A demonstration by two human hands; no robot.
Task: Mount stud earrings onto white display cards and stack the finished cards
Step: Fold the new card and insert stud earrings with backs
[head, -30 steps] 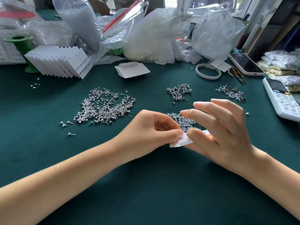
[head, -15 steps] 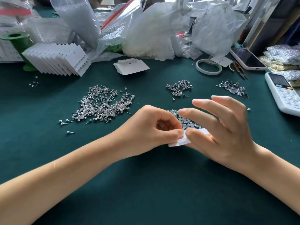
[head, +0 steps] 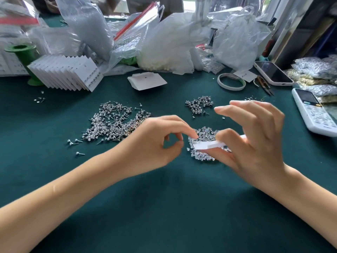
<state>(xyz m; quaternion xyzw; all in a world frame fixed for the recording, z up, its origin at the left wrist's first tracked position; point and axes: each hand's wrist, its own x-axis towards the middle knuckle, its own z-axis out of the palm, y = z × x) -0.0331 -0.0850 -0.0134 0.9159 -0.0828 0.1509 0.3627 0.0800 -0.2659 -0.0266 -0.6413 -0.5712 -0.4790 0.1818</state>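
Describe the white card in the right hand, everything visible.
The small white paper display card is seen nearly edge-on, lying roughly level, so its face and any mounted studs cannot be made out. The right hand pinches it between thumb and fingers. It hangs just above a pile of small clear pieces on the green cloth. The left hand is close to its free end, not touching.

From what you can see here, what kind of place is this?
Probably a small jewellery-packing workbench: heaps of loose stud earrings on green cloth, a fanned row of finished cards, and bulging plastic bags of stock behind.
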